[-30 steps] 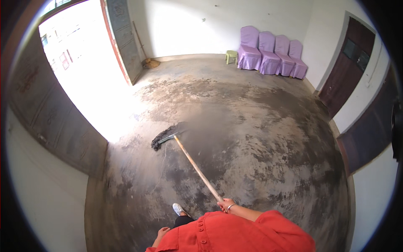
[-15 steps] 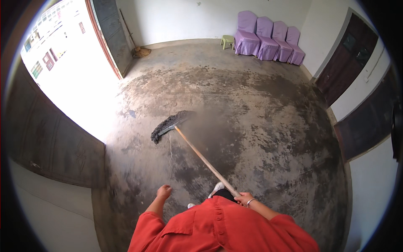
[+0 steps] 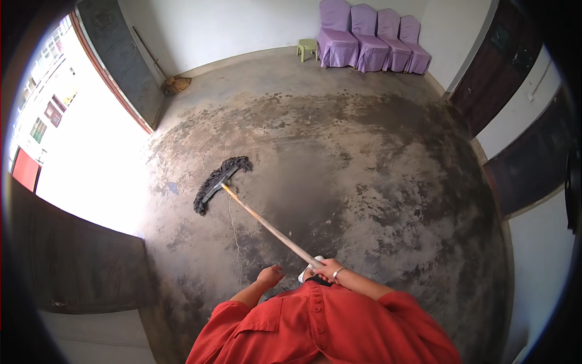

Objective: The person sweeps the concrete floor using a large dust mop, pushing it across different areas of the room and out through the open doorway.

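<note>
My right hand [image 3: 328, 270], with a bracelet at its wrist, is wrapped round the upper part of a mop's [image 3: 271, 228] pale wooden handle, just ahead of my red shirt. From there the handle slants away to the far left. Its wide head of dark grey strands [image 3: 213, 187] lies on the concrete floor [image 3: 364, 182], clipped in a flat bar. Beside the handle, my left hand [image 3: 270, 276] hovers in front of me with its fingers curled in and nothing in them; it does not touch the mop.
Dark damp patches spread over the floor. To the left is an open doorway with a dark door leaf [image 3: 118, 57] and a broom [image 3: 176, 84] behind it. Several purple-covered chairs [image 3: 338, 45] and a green stool [image 3: 307, 47] line the far wall. A dark door [image 3: 498, 67] is on the right.
The mop has swung to the left, its head now nearer the doorway. My right hand has shifted left and slightly up with the handle. My left hand has come in closer to it.
</note>
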`<action>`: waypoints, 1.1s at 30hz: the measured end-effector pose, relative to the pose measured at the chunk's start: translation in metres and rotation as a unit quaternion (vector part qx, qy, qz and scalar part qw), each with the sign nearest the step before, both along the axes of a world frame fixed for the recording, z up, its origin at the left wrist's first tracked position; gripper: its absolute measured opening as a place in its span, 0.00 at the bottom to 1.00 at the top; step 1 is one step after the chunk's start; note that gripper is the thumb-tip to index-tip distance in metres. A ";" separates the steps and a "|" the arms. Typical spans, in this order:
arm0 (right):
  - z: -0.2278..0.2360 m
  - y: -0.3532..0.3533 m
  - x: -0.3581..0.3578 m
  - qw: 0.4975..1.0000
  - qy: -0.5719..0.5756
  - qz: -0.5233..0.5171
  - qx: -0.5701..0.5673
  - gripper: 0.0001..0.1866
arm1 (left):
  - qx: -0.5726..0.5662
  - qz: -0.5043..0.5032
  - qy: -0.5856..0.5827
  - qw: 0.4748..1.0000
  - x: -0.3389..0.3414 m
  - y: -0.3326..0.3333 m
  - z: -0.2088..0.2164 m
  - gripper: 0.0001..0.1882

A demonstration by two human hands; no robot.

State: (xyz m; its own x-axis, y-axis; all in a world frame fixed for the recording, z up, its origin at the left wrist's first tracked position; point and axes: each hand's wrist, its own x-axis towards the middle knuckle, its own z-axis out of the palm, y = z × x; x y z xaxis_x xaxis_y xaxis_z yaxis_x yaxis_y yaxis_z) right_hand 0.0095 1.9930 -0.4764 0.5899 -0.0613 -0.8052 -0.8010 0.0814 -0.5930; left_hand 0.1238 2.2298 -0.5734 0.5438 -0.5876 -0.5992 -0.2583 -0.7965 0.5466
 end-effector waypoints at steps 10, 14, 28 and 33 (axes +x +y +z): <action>0.041 -0.110 0.113 0.960 -0.122 0.189 -0.166 0.31 | 0.012 0.074 -0.166 0.983 0.095 -0.149 0.060 0.39; 0.022 -0.141 0.120 0.907 -0.177 0.285 -0.256 0.27 | 0.023 0.011 -0.228 0.973 0.129 -0.200 0.061 0.38; 0.140 -0.398 0.220 0.854 -0.164 0.380 -0.316 0.22 | 0.097 -0.194 -0.155 0.964 0.321 -0.399 0.017 0.22; 0.167 -0.490 0.234 0.862 -0.122 0.355 -0.340 0.19 | 0.128 -0.426 -0.105 0.889 0.348 -0.494 0.004 0.16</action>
State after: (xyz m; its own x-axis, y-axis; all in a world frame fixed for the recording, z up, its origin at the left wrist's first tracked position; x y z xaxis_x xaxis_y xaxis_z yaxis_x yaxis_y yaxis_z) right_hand 0.2435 1.5027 -0.3092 0.8195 -0.0232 -0.5726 -0.3499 -0.8115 -0.4680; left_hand 0.4722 1.7361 -0.5697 0.0823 -0.6984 -0.7110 -0.9027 -0.3546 0.2438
